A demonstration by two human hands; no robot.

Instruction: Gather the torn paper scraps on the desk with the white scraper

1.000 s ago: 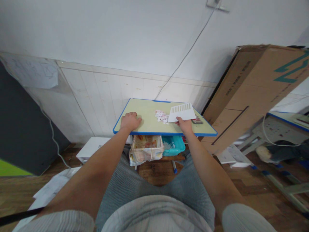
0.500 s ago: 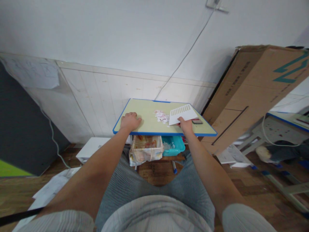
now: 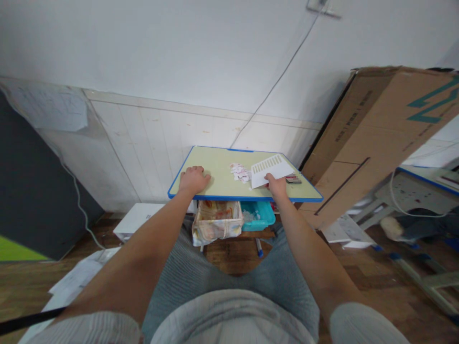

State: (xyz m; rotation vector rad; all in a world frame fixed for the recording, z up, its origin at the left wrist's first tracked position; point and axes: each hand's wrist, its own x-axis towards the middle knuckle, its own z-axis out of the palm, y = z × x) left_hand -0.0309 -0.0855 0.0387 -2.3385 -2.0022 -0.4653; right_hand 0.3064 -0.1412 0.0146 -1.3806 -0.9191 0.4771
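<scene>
My right hand [image 3: 275, 185] grips the near edge of a white card [image 3: 271, 170] with a row of slot-like bars across it, thumb on top. The card is tilted over the right part of a pale yellow-green desk [image 3: 215, 165] with a blue rim. Just left of the card lies a small heap of paper scraps [image 3: 240, 172], white and pinkish. A dark flat object [image 3: 294, 178], partly blurred out, rests right of my right hand. On the desk's left side my left hand [image 3: 194, 180] lies palm down, fingers somewhat bent and apart, holding nothing.
Under the desktop sit a cloth-lined basket [image 3: 217, 229] and a turquoise plastic tray [image 3: 263, 221] with pale bits inside. A tall cardboard box [image 3: 373, 134] leans at the right. A cable [image 3: 279, 79] runs down the wall behind. Left stands a white box [image 3: 138, 220].
The white card in my right hand has shifted very slightly, its near left corner a little lower. My left hand and the scraps have stayed in place.
</scene>
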